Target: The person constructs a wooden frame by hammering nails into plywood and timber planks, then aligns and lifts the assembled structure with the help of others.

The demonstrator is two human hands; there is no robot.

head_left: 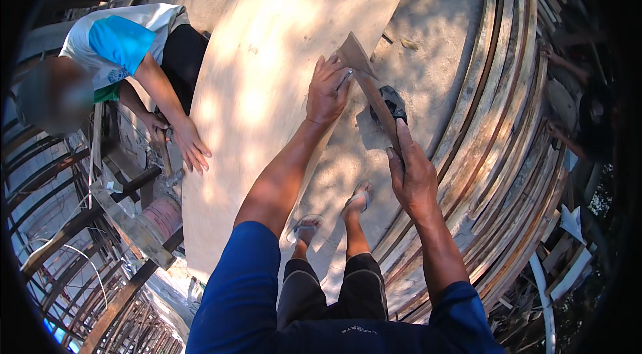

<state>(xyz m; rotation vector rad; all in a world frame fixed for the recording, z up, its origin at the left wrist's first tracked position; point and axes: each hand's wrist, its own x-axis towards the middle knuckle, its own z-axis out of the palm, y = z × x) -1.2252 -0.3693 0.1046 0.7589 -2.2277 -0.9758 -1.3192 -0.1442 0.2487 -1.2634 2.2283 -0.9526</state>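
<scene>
My right hand (411,170) is closed around the lower end of a long, narrow brown piece (381,108), which looks like wood, with a broad, angled upper end. My left hand (326,90) grips that piece near its top, by the edge of a large pale plywood sheet (237,127); something small and shiny shows at its fingers, too small to name. Beneath the piece, a black object (396,101) is partly hidden on the ground. My sandaled feet stand beside the sheet.
At left a co-worker (110,40) crouches, one hand spread on the sheet, the other on a hammer (162,147). Long stacked boards (485,153) run along my right. Metal framing (53,173) and a pink bucket (160,220) are at lower left. Another person (588,106) is at far right.
</scene>
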